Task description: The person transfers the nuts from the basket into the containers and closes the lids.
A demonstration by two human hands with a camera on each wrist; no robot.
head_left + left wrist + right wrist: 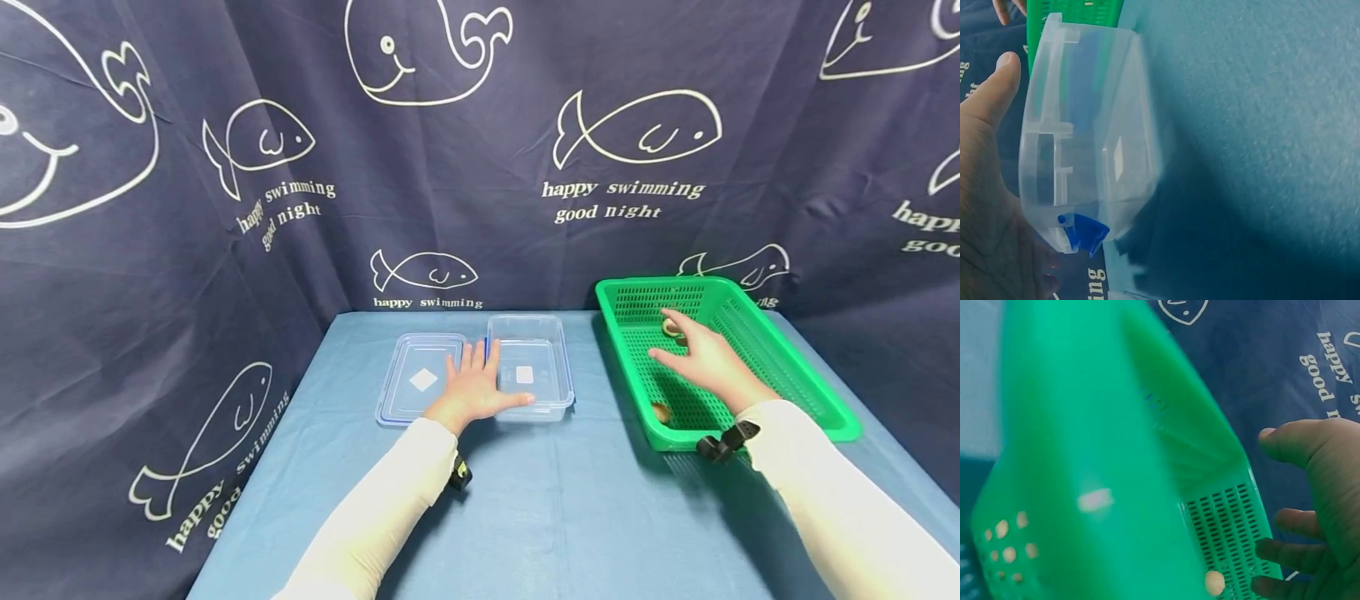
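Observation:
My left hand [474,392] has its fingers spread, reaching over the gap between a clear plastic food container [542,358] and its lid [405,392]. In the left wrist view the thumb stands beside the clear container [1129,181], which has a blue clip [1088,234] on its side. My right hand [705,358] hovers over a green plastic basket [617,350], thumb and fingers apart with nothing between them. Inside the basket lie small round tan pieces, one [669,328] near the fingertips and another [660,412] by the front corner. The right wrist view shows a tan piece [1215,582] below the fingers.
A blue cloth [517,517] covers the table. Dark blue curtains with white fish drawings [450,192] hang behind it and at the sides. The basket's raised wall [1097,437] fills much of the right wrist view. White labels mark the lid and the container.

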